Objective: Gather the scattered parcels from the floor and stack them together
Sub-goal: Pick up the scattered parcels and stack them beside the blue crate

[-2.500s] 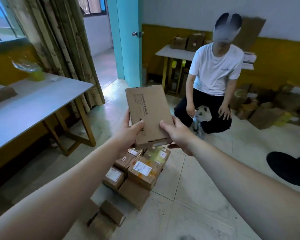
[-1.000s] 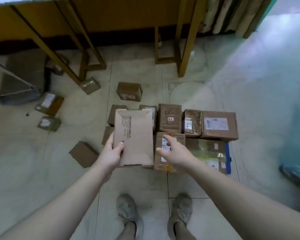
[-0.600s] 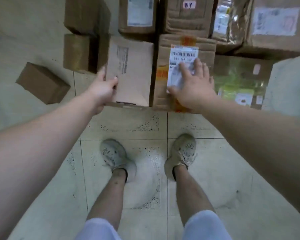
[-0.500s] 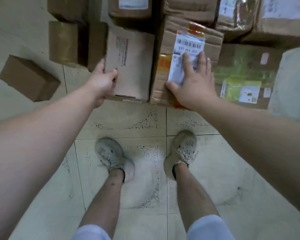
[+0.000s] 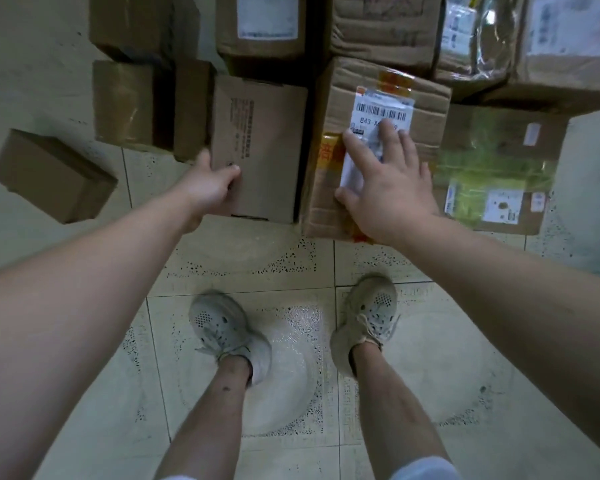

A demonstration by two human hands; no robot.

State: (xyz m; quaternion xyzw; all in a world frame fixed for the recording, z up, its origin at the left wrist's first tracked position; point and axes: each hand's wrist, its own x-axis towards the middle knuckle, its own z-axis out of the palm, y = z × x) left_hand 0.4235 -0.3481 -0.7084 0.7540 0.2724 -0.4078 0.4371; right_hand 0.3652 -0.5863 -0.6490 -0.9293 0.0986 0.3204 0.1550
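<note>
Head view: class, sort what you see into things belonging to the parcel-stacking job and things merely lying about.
Job: left hand gripping flat printed box; right hand pressing barcode-labelled box; green-wrapped parcel; loose small box, apart at left.
Merely there: grey shoes; tiled floor.

Both forearms are bare as far up as the view reaches, and the left hand [image 5: 208, 188] and right hand [image 5: 392, 192] are bare too. The legs are bare from the ankles up to pale shorts [image 5: 423, 470], whose hems just show at the bottom edge. On the feet is a pair of worn, greyish-beige trainers: the left shoe [image 5: 227, 336] and right shoe [image 5: 368, 320] each have a rounded toe dotted with small round vent holes, and laces of the same colour
</note>
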